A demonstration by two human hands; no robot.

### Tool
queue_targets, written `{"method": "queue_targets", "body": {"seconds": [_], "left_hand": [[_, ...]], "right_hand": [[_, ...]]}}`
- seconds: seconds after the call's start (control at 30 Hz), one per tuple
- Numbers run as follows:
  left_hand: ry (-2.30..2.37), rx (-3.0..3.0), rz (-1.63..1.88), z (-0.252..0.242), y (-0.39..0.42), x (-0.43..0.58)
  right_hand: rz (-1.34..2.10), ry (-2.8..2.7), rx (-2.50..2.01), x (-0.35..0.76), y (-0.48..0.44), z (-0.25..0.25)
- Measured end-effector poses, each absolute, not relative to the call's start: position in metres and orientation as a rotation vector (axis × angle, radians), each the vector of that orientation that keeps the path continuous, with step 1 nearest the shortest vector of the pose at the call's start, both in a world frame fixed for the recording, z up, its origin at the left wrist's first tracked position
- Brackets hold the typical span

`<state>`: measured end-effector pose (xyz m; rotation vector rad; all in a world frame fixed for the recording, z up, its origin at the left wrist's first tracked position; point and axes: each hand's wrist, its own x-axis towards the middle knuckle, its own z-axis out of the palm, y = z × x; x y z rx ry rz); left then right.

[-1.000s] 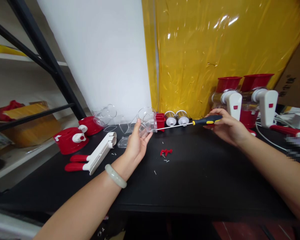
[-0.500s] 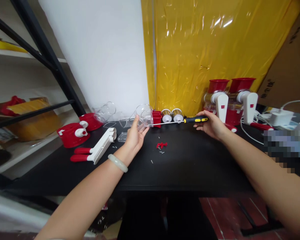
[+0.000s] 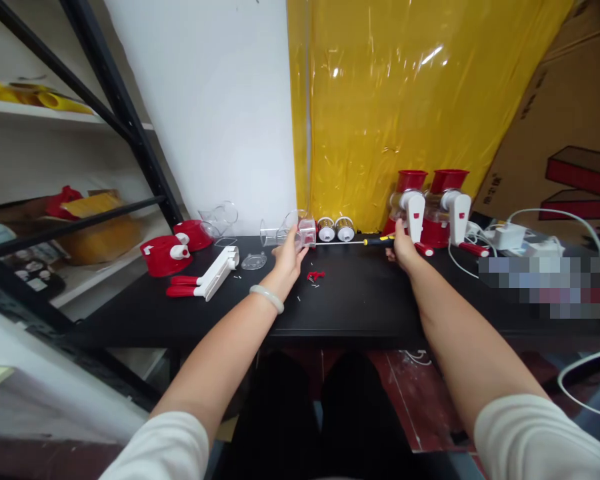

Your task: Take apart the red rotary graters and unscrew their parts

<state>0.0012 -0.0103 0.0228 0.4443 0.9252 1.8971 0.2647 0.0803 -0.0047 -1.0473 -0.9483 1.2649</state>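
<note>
My left hand (image 3: 289,257) grips a clear plastic housing (image 3: 296,231) held just above the black table (image 3: 360,300). My right hand (image 3: 401,249) is closed round the black and yellow handle of a long screwdriver (image 3: 365,242). The thin metal shaft runs left and its tip reaches the side of the clear housing. A small red clip (image 3: 315,275) and tiny screws lie on the table between my hands.
Two metal grater drums (image 3: 335,229) stand behind the screwdriver. Two red and white assembled grinders (image 3: 433,210) stand at the right, with a white charger and cables (image 3: 510,235). Red bases (image 3: 167,255), a white handle part (image 3: 215,272) and clear parts lie left, beside a black shelf rack.
The view has pulled back and tilted down, so my arms, sleeves and legs now show. Both hands keep their grips, and the screwdriver tip stays at the clear housing.
</note>
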Motion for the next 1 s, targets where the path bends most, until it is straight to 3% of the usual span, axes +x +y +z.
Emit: {"method": "queue_targets", "body": {"seconds": [0.73,1.0], "left_hand": [[0.900,0.489,1.893,0.015,-0.026,-0.006],[0.910,0.494,1.909,0.013,-0.023,-0.009]], "right_hand": [[1.419,-0.914,-0.772,0.260,0.069,-0.012],[1.109,-1.048,-0.954,0.257,0.077,-0.023]]}}
